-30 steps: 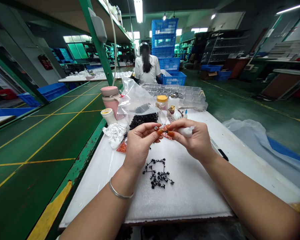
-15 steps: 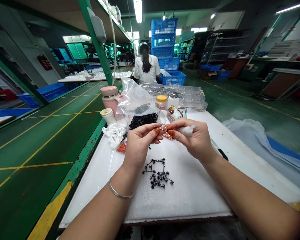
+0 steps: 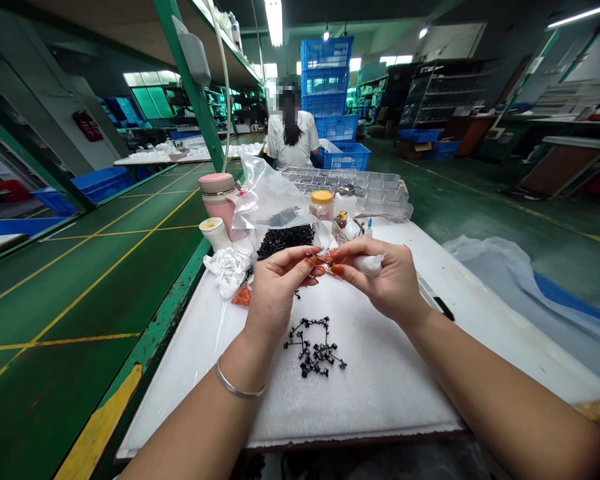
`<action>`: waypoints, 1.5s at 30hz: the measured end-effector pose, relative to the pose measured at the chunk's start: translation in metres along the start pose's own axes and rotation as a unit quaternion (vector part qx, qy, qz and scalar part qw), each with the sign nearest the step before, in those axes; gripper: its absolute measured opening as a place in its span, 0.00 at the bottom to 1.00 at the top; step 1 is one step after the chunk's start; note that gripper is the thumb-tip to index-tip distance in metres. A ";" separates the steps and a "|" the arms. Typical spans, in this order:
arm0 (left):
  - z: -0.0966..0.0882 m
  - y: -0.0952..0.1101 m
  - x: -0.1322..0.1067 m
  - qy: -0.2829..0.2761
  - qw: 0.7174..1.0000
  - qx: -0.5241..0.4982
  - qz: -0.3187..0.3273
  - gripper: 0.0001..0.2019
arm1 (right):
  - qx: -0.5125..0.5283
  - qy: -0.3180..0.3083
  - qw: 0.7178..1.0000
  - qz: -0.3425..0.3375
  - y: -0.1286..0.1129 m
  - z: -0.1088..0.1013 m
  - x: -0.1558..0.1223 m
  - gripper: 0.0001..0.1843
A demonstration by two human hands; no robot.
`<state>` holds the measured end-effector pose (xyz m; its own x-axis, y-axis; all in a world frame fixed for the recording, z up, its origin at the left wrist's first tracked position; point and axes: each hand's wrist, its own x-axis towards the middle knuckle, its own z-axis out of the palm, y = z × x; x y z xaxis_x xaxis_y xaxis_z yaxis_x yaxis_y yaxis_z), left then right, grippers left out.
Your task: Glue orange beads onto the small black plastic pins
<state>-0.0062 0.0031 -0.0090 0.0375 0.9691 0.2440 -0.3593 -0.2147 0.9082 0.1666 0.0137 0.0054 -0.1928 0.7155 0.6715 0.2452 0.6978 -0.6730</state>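
Left hand: I had thumb and forefinger nearly together in a pinch on one end of a tiny part, the other fingers curled loosely behind.
Right hand: I pinched just beside it, at about 3 o'clock from the left fingertips, with a white piece lodged between thumb and fingers.
Part: It sat between my two pinches, above the tabletop; it looked dark and was too small for me to tell its shape.
Black parts: A loose tangle lay on the tabletop at 6 o'clock from my fingertips, with nothing touching it.
Black heap: It lay at 10 o'clock, just beyond my left fingers.
Orange bag: It lay at 8 o'clock, near my left hand.
Jar: It stood upright at 12 o'clock.
Fingertip work: I judged the step to be fine two-handed handling of the one part; whether I was joining, turning or parting it, I could not tell.
Next move: It called, I judged, for a firm left pinch as an anchor and small, gentle right-hand adjustments, the white piece clear of the part.
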 end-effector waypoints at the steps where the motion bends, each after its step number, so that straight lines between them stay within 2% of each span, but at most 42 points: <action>1: 0.000 0.000 0.000 -0.001 1.000 -0.002 0.001 0.09 | 0.000 0.000 1.000 -0.001 0.000 0.000 0.000 0.06; 9: -0.001 -0.001 0.001 0.011 0.999 -0.033 0.005 0.09 | -0.018 0.014 0.999 -0.023 -0.002 0.002 -0.001 0.09; 18: 0.000 0.002 0.004 0.038 0.995 -0.081 -0.033 0.11 | -0.022 0.019 0.999 -0.026 0.000 0.003 -0.002 0.11; 32: 0.002 0.000 0.004 0.013 0.984 -0.145 -0.102 0.11 | -0.045 0.042 0.998 -0.030 -0.001 0.005 -0.002 0.09; 45: 0.003 0.001 0.004 -0.002 0.983 -0.155 -0.097 0.11 | -0.060 0.042 0.995 -0.072 -0.002 0.004 -0.002 0.12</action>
<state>-0.0037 0.0066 -0.0057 0.1365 0.9876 0.0772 -0.6121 0.0228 0.7905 0.1629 0.0111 0.0040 -0.1561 0.5997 0.7849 0.3329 0.7801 -0.5298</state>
